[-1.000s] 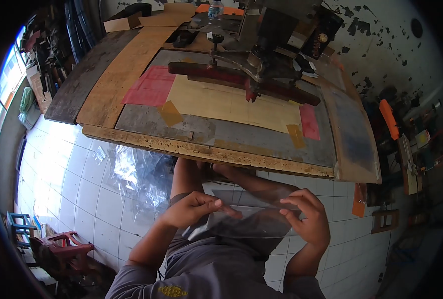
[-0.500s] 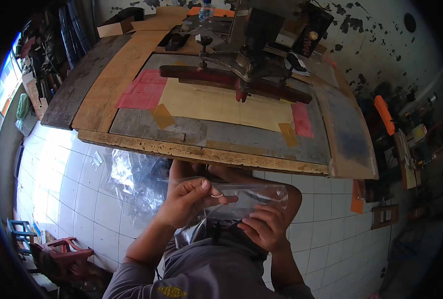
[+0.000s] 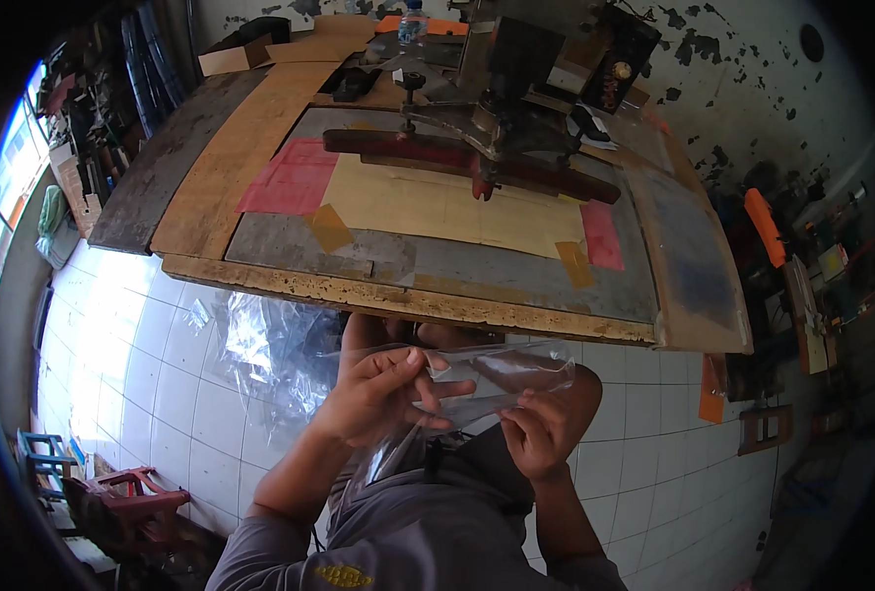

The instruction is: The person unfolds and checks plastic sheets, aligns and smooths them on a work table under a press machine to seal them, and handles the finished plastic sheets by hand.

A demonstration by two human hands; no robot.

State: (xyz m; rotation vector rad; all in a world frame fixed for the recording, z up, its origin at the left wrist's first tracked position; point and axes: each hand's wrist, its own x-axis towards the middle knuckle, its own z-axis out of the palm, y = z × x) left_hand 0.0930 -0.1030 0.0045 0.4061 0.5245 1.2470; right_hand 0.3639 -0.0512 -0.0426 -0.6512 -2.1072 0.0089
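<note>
A clear plastic bag or sheet (image 3: 516, 367) is stretched between my hands above my lap, its free end to the right. My left hand (image 3: 378, 396) pinches its left part between thumb and forefinger, with the other fingers spread against or behind the film. Thumb and fingers of my right hand (image 3: 539, 431) close on its lower edge. Part of the film hangs down below my left hand toward my shirt. Whether the film is one layer or two I cannot tell.
Ahead stands a worktable (image 3: 408, 286) with a red-barred metal press (image 3: 482, 163) over taped yellow paper (image 3: 437, 207). Crumpled clear plastic (image 3: 275, 345) lies below its left front edge. A red stool (image 3: 137, 497) is at the lower left, and a bottle (image 3: 412, 22) at the back.
My right hand has gone from loosely spread fingers to a pinch on the film's edge. The film's right end has risen slightly, and my left fingers have spread wider.
</note>
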